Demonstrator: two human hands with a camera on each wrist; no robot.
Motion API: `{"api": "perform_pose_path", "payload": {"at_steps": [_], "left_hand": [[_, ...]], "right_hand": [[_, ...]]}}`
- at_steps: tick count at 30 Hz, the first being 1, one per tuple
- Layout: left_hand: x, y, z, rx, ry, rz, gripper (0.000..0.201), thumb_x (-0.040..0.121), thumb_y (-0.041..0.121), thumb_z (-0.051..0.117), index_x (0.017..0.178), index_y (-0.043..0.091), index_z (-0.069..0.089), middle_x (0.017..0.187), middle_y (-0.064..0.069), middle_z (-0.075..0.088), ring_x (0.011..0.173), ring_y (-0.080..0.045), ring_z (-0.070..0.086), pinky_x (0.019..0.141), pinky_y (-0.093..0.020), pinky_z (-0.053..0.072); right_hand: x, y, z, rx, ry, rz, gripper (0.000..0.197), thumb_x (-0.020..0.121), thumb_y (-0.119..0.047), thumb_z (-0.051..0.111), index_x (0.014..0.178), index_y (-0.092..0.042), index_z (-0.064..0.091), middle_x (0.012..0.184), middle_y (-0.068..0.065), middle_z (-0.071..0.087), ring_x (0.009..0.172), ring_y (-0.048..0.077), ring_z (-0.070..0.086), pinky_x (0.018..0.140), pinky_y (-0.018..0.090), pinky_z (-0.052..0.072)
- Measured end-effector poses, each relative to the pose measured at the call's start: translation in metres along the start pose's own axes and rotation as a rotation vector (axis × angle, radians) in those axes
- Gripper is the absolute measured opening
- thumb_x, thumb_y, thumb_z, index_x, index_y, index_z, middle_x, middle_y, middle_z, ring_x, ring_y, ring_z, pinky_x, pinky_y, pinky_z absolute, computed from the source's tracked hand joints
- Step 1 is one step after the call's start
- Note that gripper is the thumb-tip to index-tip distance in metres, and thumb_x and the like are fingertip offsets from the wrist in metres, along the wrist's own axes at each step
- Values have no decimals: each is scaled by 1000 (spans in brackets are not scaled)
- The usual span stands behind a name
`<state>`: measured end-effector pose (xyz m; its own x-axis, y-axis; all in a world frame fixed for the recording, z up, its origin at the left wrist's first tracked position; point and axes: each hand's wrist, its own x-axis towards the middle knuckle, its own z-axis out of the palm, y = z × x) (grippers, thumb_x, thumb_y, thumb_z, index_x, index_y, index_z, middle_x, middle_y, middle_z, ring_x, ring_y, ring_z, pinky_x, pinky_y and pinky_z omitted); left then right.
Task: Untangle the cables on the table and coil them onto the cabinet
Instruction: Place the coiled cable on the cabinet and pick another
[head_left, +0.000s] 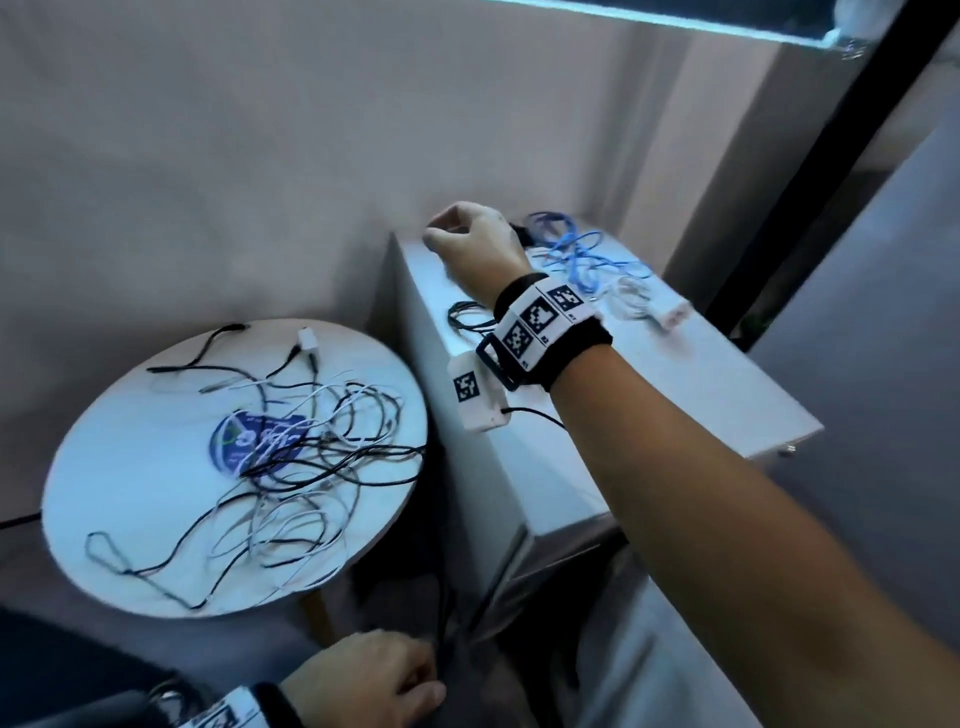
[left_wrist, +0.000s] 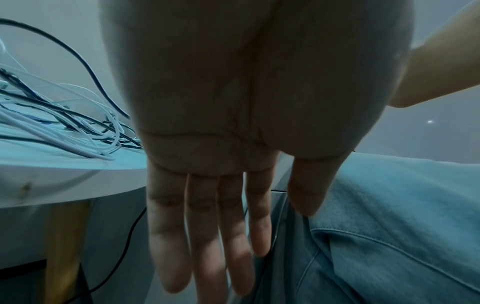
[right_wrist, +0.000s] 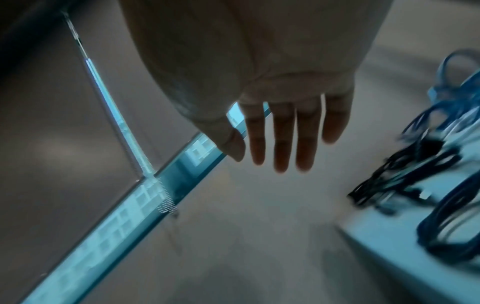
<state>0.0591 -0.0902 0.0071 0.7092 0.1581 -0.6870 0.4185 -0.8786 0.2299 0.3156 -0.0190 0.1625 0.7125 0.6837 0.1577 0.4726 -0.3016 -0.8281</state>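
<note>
Two surfaces matter: white cabinet (head_left: 691, 374) at 2 o'clock, round table (head_left: 130, 467) at 8 o'clock beside it. On the cabinet, at its far end, lie a blue cable bundle (head_left: 582, 249), a small black coil (head_left: 467, 314) nearer you, and a white one (head_left: 631, 296) at the right edge. Black-and-white tangle (head_left: 306, 457) is on the table, not yet sorted.

Your right hand (head_left: 472, 244) hovers over the cabinet's far-left corner; right wrist view shows its fingers (right_wrist: 283, 135) straight, slightly apart, holding nothing. Your left hand (head_left: 363, 680) hangs low at 6 o'clock below the table edge; fingers (left_wrist: 205, 236) straight and close together, empty.

Step, by my read: one coil just set down, both hands free. Next move calls for swinging back to the tangle, finding a free plug end (head_left: 307, 340) at its 12 o'clock and tracing that one cable out.
</note>
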Motion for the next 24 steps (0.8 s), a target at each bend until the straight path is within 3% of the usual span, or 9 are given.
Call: {"api": "perform_pose_path", "payload": {"at_steps": [1,3,6,10,13,15,18,21,24], "left_hand": [[-2,-2,7,-82,-3,90,37,98,55,46,85,25,63,114,-3,70,108,-22,64,91,-30,44],[-5,-9,27,-187,58,175,41,94,60,46,102,24,63,111,-2,67,106,-23,64,91,-34,48],[-7,-13,39,-136,132,190,37,98,55,47,105,21,59,112,-8,67,106,-31,63,90,-39,50],[-7,-20,34,-105,179,204,38,100,51,45,110,17,59,114,-13,66,106,-36,62,89,-43,51],[-14,-41,17,-146,164,88,39,99,55,45,113,24,62,111,-5,68,102,-29,64,89,-42,54],[-20,-63,-5,-157,224,-47,38,97,55,47,111,24,64,107,-4,67,100,-27,63,87,-41,54],[-25,-96,-28,-202,474,-215,30,96,51,53,105,23,59,102,-5,66,99,-28,61,78,-37,48],[-21,-119,-31,-178,703,-391,35,94,50,58,111,21,52,100,-6,64,95,-31,60,72,-37,40],[-12,-131,-29,-146,618,-456,26,96,41,57,108,19,61,111,-9,67,103,-34,61,75,-37,42]], "right_hand": [[-5,-7,16,51,-73,-22,11,82,-28,66,72,-23,65,79,-2,73,82,21,70,86,47,57],[-19,-22,44,108,-213,-64,14,86,-28,65,74,-23,65,73,-1,74,75,22,73,81,50,59],[-42,-33,80,37,-381,-118,15,96,-27,60,84,-20,67,80,0,75,77,21,73,80,43,61],[-76,-23,119,-189,-529,-198,23,94,-35,57,79,-20,64,78,1,72,72,20,68,71,39,59],[-100,4,135,-340,-588,-179,22,96,-37,55,80,-23,62,79,-1,67,76,20,62,67,31,47],[-115,22,137,-372,-603,-154,21,96,-36,53,82,-22,62,83,0,68,81,22,62,70,34,49],[-136,46,137,-371,-640,-116,19,95,-27,50,89,-18,65,87,2,70,83,25,63,74,41,53],[-154,68,134,-336,-632,-108,18,96,-23,53,106,-17,66,94,1,70,89,22,61,77,34,47],[-162,80,135,-322,-640,-122,32,97,-23,56,128,-17,59,100,1,68,96,21,58,82,32,41]]}}
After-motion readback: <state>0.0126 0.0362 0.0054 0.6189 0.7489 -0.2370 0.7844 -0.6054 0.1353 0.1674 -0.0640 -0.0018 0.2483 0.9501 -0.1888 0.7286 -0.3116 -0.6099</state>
